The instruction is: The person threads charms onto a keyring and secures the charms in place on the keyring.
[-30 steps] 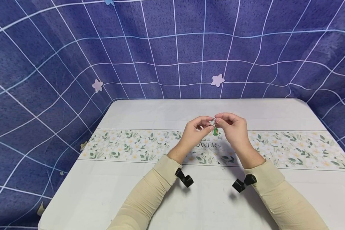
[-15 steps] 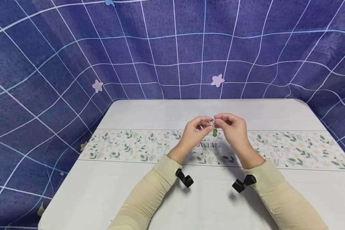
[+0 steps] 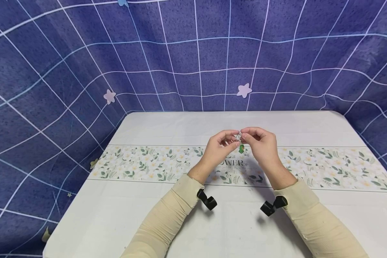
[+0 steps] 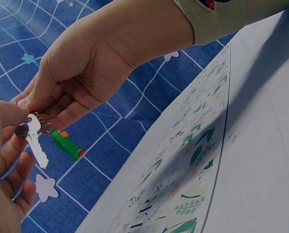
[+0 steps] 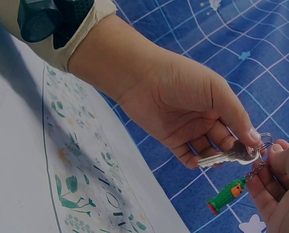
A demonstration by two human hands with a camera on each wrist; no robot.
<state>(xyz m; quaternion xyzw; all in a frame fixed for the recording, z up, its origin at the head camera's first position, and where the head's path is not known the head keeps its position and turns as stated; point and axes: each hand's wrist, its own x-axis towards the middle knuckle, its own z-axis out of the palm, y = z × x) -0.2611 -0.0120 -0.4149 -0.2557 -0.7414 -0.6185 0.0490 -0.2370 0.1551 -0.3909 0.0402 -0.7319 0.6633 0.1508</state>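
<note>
Both hands meet in the air above the table, with a keyring between their fingertips. My left hand (image 3: 217,147) pinches a silver key (image 5: 218,160) near its dark head, close to the split ring (image 5: 267,137). Thumb and fingers of my right hand (image 3: 264,145) pinch the ring from the other side. A short chain (image 5: 254,171) runs from the ring to a small green figure charm (image 5: 227,195) with an orange face and a red base. The charm hangs freely below the fingers. In the head view the fingers hide part of the key and ring.
A white cover with a floral printed band (image 3: 167,165) lies over the table (image 3: 232,222). Behind and to the left hangs a blue curtain (image 3: 180,57) with white grid lines and stars. Black camera mounts (image 3: 207,200) sit on both wrists.
Both hands stay nearly in place. The key and ring shift slightly between the fingertips, and the green charm swings a little.
</note>
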